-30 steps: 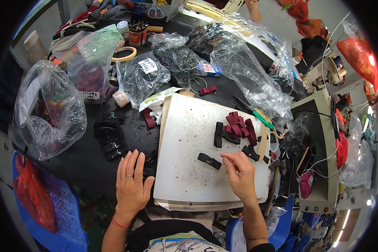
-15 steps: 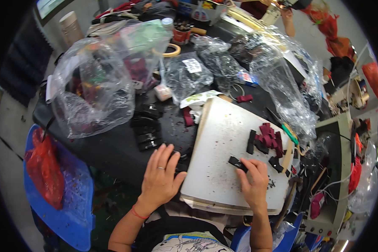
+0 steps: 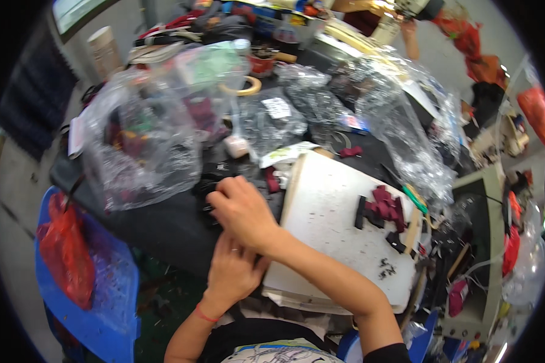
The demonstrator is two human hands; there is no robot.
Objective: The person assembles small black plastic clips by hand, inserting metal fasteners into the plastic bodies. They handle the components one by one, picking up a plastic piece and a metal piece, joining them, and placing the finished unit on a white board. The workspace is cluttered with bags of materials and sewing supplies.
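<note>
Right hand (image 3: 245, 212) crossed over the left hand (image 3: 233, 277), fingers (image 3: 220, 202) at black pieces (image 3: 212, 173) on a dark tabletop (image 3: 169, 228), white board (image 3: 321, 218) alongside with maroon bows (image 3: 386, 207), clear plastic bags (image 3: 157, 184) behind

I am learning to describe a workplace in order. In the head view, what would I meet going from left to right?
Red bag on the chair, right hand, black strip, maroon strips, green scissors handle, maroon packet, hanging red bag. The left hand overlaps the right, so I omit it.
</note>
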